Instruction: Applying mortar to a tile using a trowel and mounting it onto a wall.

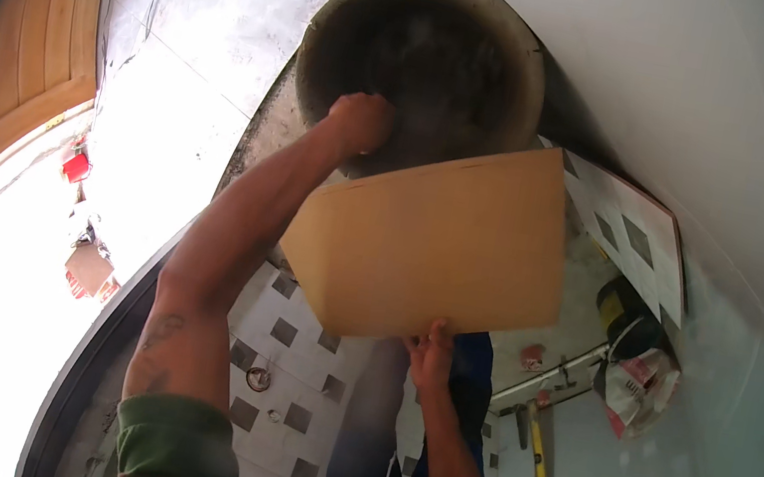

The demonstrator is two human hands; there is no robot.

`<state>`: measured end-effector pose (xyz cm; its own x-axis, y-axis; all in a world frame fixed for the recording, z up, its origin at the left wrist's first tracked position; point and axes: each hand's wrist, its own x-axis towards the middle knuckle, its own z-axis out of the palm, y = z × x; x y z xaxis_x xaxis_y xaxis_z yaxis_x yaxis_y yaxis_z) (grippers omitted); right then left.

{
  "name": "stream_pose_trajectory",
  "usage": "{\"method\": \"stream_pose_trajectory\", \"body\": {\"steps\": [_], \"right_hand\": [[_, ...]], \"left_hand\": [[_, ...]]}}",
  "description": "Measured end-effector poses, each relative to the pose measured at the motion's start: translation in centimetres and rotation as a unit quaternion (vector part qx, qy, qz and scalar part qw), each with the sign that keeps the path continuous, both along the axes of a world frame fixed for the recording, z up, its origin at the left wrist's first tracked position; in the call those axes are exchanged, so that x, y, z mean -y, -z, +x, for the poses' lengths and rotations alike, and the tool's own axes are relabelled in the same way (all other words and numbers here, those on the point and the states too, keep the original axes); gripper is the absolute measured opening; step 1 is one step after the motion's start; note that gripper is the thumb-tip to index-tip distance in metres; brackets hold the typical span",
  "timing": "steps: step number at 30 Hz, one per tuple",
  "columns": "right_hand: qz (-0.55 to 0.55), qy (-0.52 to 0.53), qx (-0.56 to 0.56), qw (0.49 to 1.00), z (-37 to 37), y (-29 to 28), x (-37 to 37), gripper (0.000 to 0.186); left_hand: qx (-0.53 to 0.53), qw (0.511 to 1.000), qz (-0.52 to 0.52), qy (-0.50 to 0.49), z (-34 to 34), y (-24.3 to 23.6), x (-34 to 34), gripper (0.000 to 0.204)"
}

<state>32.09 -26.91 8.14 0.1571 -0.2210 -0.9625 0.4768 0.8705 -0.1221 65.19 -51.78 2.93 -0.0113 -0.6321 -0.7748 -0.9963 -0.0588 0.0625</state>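
Centre of frame: tan rectangular panel, tilted, its upper edge overlapping the near rim of a round mortar tub (contact between the two cannot be confirmed). Tub sits at top centre; interior dark, contents indistinct.

Right hand: at the panel's lower edge, fingers closed on it, thumb on the near face. Left hand: over the tub's mouth, lower left part, fingers curled into a fist; cannot tell whether they hold anything.

Surroundings: patterned tile leaning near the wall, right of centre; red-and-white bag below it; yellow spirit level at lower right. Checkered floor shows at lower centre, wooden door at upper left.
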Motion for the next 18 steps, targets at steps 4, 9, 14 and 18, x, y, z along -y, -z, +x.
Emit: {"method": "stream_pose_trajectory", "body": {"steps": [4,9,14,18], "right_hand": [[0.008,0.004,-0.025,1.000,1.1,-0.7,0.5,0.050],[0.019,0.002,-0.056,0.998,-2.2,1.9,-1.7,0.049],[0.021,-0.016,-0.021,0.999,1.6,-1.9,1.6,0.054],[-0.055,-0.011,0.015,0.998,0.3,-1.1,1.5,0.057]], "left_hand": [[-0.060,0.996,0.052,-0.050,-1.9,-0.6,-0.1,0.016],[-0.146,0.965,0.214,-0.043,-3.1,-0.8,3.7,0.018],[-0.216,0.967,0.111,-0.077,-2.6,-0.5,3.2,0.034],[-0.141,0.969,0.048,-0.195,-2.7,-1.4,4.6,0.022]]}}
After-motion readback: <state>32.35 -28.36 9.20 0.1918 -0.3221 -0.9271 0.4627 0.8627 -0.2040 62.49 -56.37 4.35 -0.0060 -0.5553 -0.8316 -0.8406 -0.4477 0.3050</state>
